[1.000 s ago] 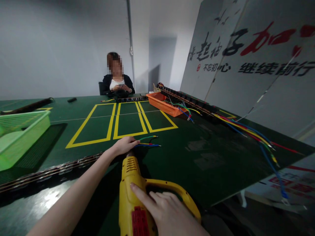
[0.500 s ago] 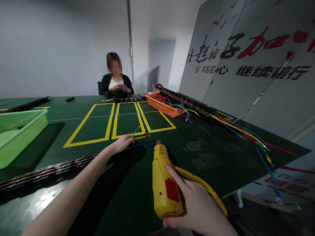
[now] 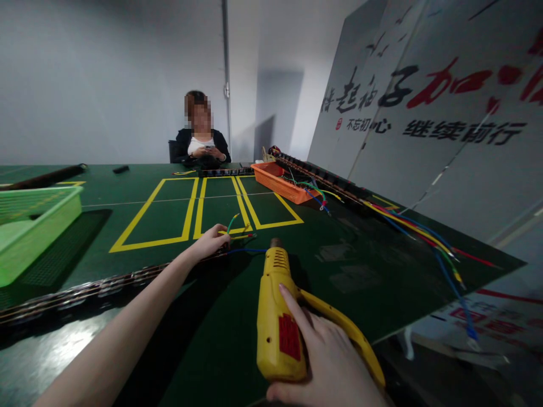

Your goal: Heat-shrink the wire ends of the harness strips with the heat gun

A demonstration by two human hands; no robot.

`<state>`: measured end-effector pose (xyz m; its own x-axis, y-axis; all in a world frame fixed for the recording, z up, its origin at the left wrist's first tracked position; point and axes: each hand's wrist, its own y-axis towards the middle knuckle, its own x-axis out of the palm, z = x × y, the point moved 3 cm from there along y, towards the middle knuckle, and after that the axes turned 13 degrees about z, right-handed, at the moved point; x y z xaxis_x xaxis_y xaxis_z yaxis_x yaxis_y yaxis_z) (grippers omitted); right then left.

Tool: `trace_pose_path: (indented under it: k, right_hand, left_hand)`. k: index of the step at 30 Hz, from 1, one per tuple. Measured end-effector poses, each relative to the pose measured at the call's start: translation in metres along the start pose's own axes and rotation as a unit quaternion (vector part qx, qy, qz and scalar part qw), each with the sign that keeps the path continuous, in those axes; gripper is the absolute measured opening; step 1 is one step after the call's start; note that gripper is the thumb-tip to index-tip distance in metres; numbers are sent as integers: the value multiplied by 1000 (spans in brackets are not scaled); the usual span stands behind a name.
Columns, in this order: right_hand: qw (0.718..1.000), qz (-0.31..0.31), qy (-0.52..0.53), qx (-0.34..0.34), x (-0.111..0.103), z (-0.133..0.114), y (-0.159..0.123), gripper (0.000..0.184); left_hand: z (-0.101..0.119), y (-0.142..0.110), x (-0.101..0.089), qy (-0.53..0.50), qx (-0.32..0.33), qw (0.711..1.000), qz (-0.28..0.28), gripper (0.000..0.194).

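Note:
In my right hand [image 3: 324,345] is a yellow heat gun [image 3: 278,316], its metal nozzle pointing away from me over the table. My left hand [image 3: 212,242] is closed on wires at the end of a long dark cable chain [image 3: 110,284]. A green wire [image 3: 231,224] sticks up beside its fingers, and a yellow wire with a red-sleeved ring terminal [image 3: 246,236] points right. A blue wire [image 3: 250,250] runs from the chain's end toward the nozzle. The fingertips of the left hand are partly hidden.
A light green basket [image 3: 46,232] stands at left, an orange basket [image 3: 284,186] farther back. Another cable chain [image 3: 335,183] lies at right, its colored wires [image 3: 441,243] hanging past the table edge. A person [image 3: 201,141] sits opposite holding a phone. Yellow tape [image 3: 148,246] marks the green tabletop.
The heat gun and my right hand have shifted slightly left. The green wire by my left hand has tilted a little left and lower. My left hand still holds the wires.

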<state>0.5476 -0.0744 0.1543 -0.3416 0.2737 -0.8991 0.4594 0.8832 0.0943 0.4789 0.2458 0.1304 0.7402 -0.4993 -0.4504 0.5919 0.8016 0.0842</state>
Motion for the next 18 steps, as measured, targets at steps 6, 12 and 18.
trace_pose_path:
  k: [6,12,18]
  right_hand:
    - [999,-6,35,-39,10,-24,0,132]
    - [993,-17,73,-87,17,-40,7,129]
    - [991,-17,84,-103,18,-40,10,125]
  left_hand:
    - [-5,0,0,-11,-4,999,38,71]
    - [-1,-3,-1,2,-2,998,63,64]
    - [-1,-4,-4,30,12,994,101,65]
